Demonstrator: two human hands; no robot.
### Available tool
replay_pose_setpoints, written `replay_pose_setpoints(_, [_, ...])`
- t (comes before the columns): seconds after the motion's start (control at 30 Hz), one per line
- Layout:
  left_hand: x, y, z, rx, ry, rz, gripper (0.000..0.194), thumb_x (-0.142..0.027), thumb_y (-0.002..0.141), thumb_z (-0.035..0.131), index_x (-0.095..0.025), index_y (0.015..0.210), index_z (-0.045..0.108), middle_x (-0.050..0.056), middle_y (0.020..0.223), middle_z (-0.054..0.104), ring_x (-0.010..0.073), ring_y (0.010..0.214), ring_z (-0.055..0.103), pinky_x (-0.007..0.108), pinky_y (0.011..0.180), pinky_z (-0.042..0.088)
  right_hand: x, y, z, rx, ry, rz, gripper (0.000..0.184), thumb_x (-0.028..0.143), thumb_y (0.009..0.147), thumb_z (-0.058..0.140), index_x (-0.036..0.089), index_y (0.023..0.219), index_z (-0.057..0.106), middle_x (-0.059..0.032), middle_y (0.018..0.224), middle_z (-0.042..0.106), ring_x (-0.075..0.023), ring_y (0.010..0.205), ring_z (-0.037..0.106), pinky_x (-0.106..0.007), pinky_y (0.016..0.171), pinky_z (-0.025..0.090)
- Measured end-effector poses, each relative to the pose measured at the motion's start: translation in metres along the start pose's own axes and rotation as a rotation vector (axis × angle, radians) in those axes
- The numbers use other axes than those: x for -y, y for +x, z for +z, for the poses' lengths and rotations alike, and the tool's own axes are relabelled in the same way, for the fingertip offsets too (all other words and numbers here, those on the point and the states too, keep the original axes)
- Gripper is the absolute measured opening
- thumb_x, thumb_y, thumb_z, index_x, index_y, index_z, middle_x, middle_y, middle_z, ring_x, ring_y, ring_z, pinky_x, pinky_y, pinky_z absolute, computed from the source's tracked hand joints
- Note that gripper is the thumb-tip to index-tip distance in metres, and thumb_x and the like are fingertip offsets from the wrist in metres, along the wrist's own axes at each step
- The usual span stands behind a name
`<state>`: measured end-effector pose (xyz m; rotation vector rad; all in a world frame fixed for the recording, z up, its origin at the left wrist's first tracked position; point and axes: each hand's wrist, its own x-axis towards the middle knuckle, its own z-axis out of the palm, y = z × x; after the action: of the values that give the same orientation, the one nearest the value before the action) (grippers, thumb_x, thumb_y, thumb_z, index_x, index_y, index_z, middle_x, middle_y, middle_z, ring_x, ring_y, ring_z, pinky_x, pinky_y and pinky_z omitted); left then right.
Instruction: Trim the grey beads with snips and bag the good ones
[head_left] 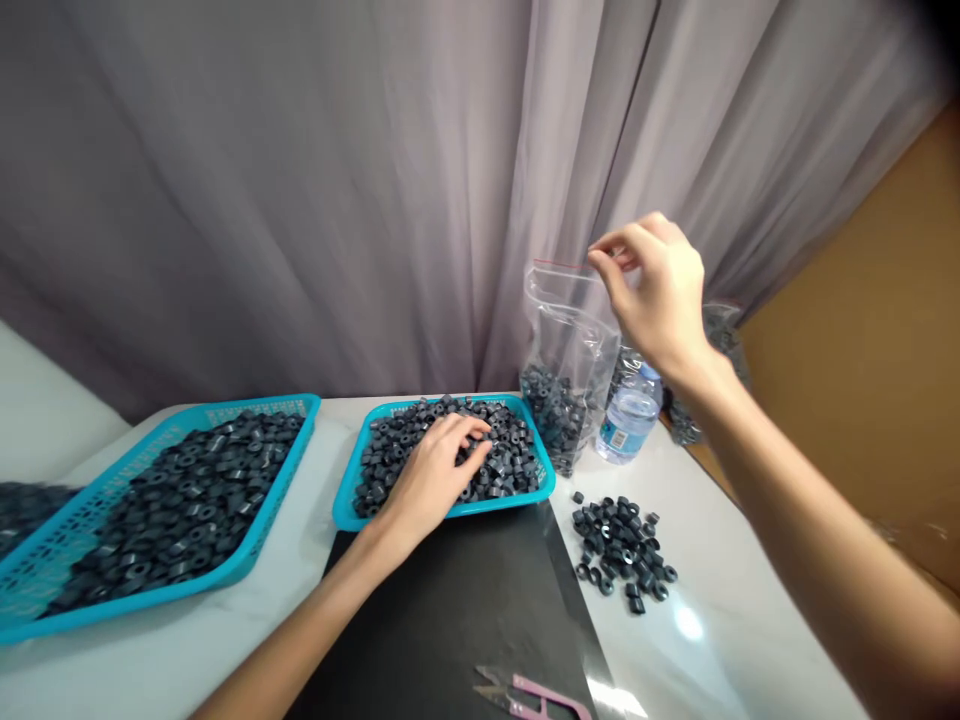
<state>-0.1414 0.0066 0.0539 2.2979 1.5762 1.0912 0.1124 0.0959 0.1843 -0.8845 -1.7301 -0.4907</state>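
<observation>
My left hand (pixel 439 470) lies on the dark ring-shaped parts in the small teal tray (pixel 345 510), fingers curled down into the pile as if pinching some. My right hand (pixel 660 285) is raised and pinches the red-striped top edge of a clear zip bag (pixel 566 340) that stands upright behind the tray. The bag's bottom is partly filled with the same dark rings.
A larger teal tray (pixel 289 455) of rings sits at the left. A loose heap of rings (pixel 621 550) lies right of a black mat (pixel 465 610). A water bottle (pixel 630 410), another filled bag (pixel 720 340), pink snips (pixel 536 692), a curtain behind.
</observation>
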Motion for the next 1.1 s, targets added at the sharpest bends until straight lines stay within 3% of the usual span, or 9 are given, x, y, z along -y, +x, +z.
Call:
replay_pose_setpoints(0.1, [-0.002, -0.004, 0.007, 0.019, 0.08, 0.052, 0.018, -0.029, 0.093, 0.06, -0.023, 0.106, 0.07, 0.005, 0.104, 0.066, 0.0249, 0.102, 0.058, 0.044, 0.098, 0.045, -0.03, 0.041, 0.018, 0.294, -0.03, 0.076, 0.017, 0.032, 0.089, 0.065, 0.017, 0.088, 0.072, -0.0094, 0.083, 0.068, -0.0224, 0.077, 0.063, -0.041, 0.076, 0.05])
replay_pose_setpoints(0.23, [-0.004, -0.006, 0.015, 0.03, 0.146, 0.092, 0.016, -0.024, 0.093, 0.059, -0.021, 0.101, 0.073, 0.006, 0.1, 0.065, 0.0262, 0.1, 0.056, 0.043, 0.093, 0.046, -0.042, 0.053, 0.031, 0.643, -0.045, 0.174, 0.019, 0.034, 0.081, 0.074, 0.015, 0.081, 0.073, -0.0082, 0.073, 0.069, -0.0205, 0.068, 0.062, -0.038, 0.07, 0.049])
replay_pose_setpoints(0.33, [-0.004, -0.007, 0.015, 0.02, 0.142, 0.109, 0.017, -0.02, 0.095, 0.056, -0.02, 0.098, 0.072, 0.007, 0.101, 0.065, 0.0261, 0.1, 0.055, 0.044, 0.094, 0.045, -0.022, 0.041, 0.02, 0.462, -0.093, 0.101, 0.02, 0.034, 0.088, 0.067, 0.015, 0.085, 0.073, -0.0111, 0.081, 0.07, -0.0243, 0.078, 0.064, -0.042, 0.077, 0.05])
replay_pose_setpoints(0.47, [-0.004, -0.007, 0.009, 0.01, 0.056, 0.112, 0.016, -0.021, 0.096, 0.054, -0.019, 0.096, 0.07, 0.006, 0.102, 0.067, 0.0254, 0.1, 0.057, 0.045, 0.097, 0.043, 0.032, -0.008, -0.002, 0.176, -0.026, -0.007, 0.022, 0.031, 0.099, 0.05, 0.019, 0.101, 0.068, -0.0131, 0.103, 0.065, -0.0278, 0.104, 0.058, -0.048, 0.095, 0.045])
replay_pose_setpoints(0.53, [-0.005, -0.006, 0.005, 0.009, -0.023, 0.1, 0.014, -0.023, 0.096, 0.055, -0.021, 0.096, 0.069, 0.004, 0.1, 0.07, 0.0234, 0.098, 0.06, 0.042, 0.097, 0.045, 0.057, -0.044, -0.005, 0.325, 0.185, -0.115, 0.018, 0.031, 0.098, 0.052, 0.021, 0.101, 0.067, -0.0098, 0.097, 0.063, -0.0246, 0.097, 0.059, -0.043, 0.089, 0.05])
replay_pose_setpoints(0.67, [-0.006, -0.003, -0.001, 0.034, -0.207, 0.067, 0.018, -0.033, 0.098, 0.053, -0.022, 0.1, 0.067, 0.001, 0.097, 0.073, 0.017, 0.088, 0.068, 0.03, 0.085, 0.053, 0.077, -0.113, 0.008, 0.597, 0.499, 0.122, 0.031, 0.036, 0.094, 0.061, 0.025, 0.123, 0.063, -0.0103, 0.114, 0.058, -0.0217, 0.097, 0.061, -0.039, 0.083, 0.057])
replay_pose_setpoints(0.77, [-0.01, -0.001, -0.004, 0.081, -0.484, -0.023, 0.018, -0.036, 0.094, 0.058, -0.02, 0.099, 0.066, 0.001, 0.095, 0.074, 0.017, 0.091, 0.07, 0.028, 0.085, 0.054, 0.077, -0.138, 0.02, 0.553, 0.705, 0.333, 0.023, 0.038, 0.093, 0.064, 0.024, 0.11, 0.069, -0.0064, 0.103, 0.063, -0.0182, 0.089, 0.064, -0.034, 0.081, 0.058])
replay_pose_setpoints(0.87, [-0.016, 0.001, -0.009, 0.131, -0.762, -0.196, 0.02, -0.036, 0.088, 0.066, -0.018, 0.098, 0.069, 0.002, 0.089, 0.074, 0.018, 0.087, 0.07, 0.027, 0.082, 0.053, 0.079, -0.144, 0.022, 0.46, 0.814, 0.411, 0.024, 0.038, 0.093, 0.063, 0.025, 0.113, 0.069, -0.006, 0.105, 0.065, -0.0172, 0.089, 0.064, -0.032, 0.081, 0.06])
replay_pose_setpoints(1.1, [-0.024, -0.001, -0.019, 0.241, -0.902, -0.34, 0.022, -0.035, 0.091, 0.063, -0.017, 0.095, 0.074, 0.004, 0.089, 0.071, 0.0154, 0.087, 0.062, 0.025, 0.08, 0.046, 0.083, -0.139, 0.021, 0.465, 1.049, 0.566, 0.02, 0.037, 0.089, 0.068, 0.022, 0.101, 0.074, -0.0059, 0.101, 0.068, -0.0165, 0.081, 0.067, -0.03, 0.07, 0.062])
